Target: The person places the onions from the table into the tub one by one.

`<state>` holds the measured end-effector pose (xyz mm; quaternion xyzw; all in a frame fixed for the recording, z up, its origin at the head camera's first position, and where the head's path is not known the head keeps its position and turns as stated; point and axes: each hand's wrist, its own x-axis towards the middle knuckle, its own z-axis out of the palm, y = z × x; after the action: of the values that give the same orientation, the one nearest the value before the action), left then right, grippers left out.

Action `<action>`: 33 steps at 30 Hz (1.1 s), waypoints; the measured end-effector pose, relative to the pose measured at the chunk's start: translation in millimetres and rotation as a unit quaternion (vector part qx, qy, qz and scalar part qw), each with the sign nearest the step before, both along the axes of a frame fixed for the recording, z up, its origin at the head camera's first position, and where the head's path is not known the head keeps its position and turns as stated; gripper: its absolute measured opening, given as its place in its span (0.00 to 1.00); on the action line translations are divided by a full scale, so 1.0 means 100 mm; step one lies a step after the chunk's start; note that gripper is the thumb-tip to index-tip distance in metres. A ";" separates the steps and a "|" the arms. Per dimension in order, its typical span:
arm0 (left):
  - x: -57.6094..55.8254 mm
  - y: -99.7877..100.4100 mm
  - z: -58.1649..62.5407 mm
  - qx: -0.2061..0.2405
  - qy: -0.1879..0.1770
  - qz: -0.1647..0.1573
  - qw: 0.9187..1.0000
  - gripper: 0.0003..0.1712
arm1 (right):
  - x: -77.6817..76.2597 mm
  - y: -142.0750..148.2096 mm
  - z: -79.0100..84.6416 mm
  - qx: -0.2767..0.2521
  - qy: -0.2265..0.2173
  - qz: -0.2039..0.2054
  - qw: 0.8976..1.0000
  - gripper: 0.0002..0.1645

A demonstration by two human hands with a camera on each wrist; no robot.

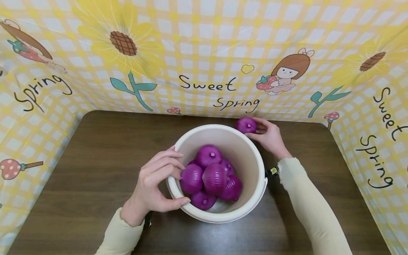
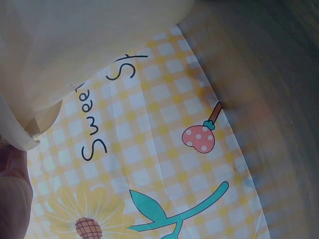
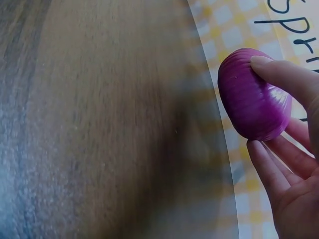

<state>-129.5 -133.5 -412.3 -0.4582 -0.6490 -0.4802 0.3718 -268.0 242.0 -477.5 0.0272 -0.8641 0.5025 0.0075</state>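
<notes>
A white bucket point(image 1: 216, 128) stands on the table with several purple onions point(image 1: 215, 179) piled inside. My left hand point(image 1: 156, 180) holds the bucket's left rim, with fingertips and thumb over the edge. In the left wrist view, the bucket's pale side point(image 2: 89, 45) fills the upper left, and part of the left hand point(image 2: 14, 199) shows at the left edge. Behind the bucket's far right rim, my right hand point(image 1: 269, 136) pinches a single purple onion point(image 1: 246, 125). The right wrist view shows this onion point(image 3: 251, 97) between thumb and fingers, apart from the wood surface.
The brown wooden table point(image 1: 111, 159) has a yellow-and-white checked cloth point(image 1: 204, 46) rising behind it and along both sides. A bucket handle point(image 1: 265, 186) hangs down at the right of the bucket, close to a black wrist device point(image 1: 272, 171).
</notes>
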 end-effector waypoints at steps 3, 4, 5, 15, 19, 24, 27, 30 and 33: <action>0.00 0.00 0.00 0.000 0.000 0.000 1.000 0.26 | 0.03 0.02 0.01 -0.001 0.001 -0.003 1.000 0.45; 0.00 0.00 0.00 0.000 0.001 0.000 1.000 0.26 | 0.04 0.02 0.02 -0.002 0.001 -0.005 1.000 0.45; 0.00 0.00 0.00 -0.001 0.001 0.000 1.000 0.26 | 0.05 0.03 0.03 -0.003 0.001 -0.006 1.000 0.45; 0.01 0.01 0.02 -0.002 -0.003 0.002 1.000 0.26 | 0.14 0.07 0.07 -0.014 0.006 -0.016 1.000 0.46; 0.01 0.01 0.02 -0.002 -0.004 0.001 1.000 0.26 | 0.16 0.08 0.08 -0.015 0.011 -0.020 1.000 0.45; 0.00 0.01 0.01 -0.002 -0.004 0.002 1.000 0.26 | 0.19 0.08 0.11 -0.020 0.018 -0.020 0.999 0.44; 0.00 0.01 0.01 -0.002 -0.004 0.002 1.000 0.26 | 0.21 0.07 0.14 -0.032 0.019 -0.022 0.999 0.43; 0.00 0.01 0.00 -0.002 -0.004 0.002 1.000 0.26 | 0.24 0.07 0.18 -0.042 0.016 -0.026 0.999 0.43; -0.01 0.01 0.00 -0.002 -0.003 0.003 1.000 0.26 | 0.31 0.03 0.30 -0.040 0.011 -0.027 0.999 0.43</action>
<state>-130.2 -132.4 -412.1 -0.4558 -0.6520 -0.4793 0.3706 -237.1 244.9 -447.4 0.0092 -0.8434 0.5363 0.0312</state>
